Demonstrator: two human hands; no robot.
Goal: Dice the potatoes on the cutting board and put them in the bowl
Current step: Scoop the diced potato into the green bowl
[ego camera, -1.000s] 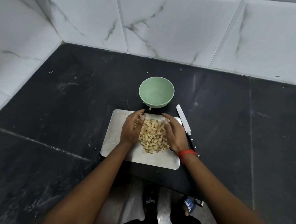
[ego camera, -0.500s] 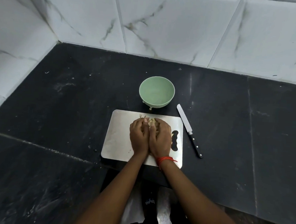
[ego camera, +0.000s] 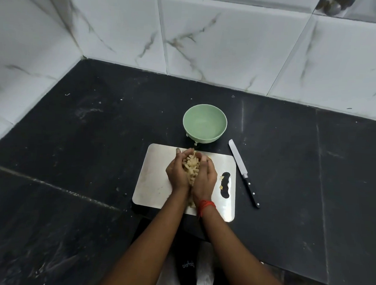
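Note:
A heap of pale diced potato lies cupped between my two hands over the steel cutting board. My left hand curls around the heap from the left, my right hand from the right, wrists nearly touching. A few dice show below the wrists at the board's near edge, and one or two lie by the board's handle hole. The green bowl stands just beyond the board, with nothing visible inside it.
A black-handled knife lies on the dark counter to the right of the board, blade pointing away. White marble-tiled walls close off the back and left. One potato bit sits at the bowl's foot.
My hands closed in from either side of the spread pile, gathered it, and now hold the dice cupped between the palms, lifted slightly off the board.

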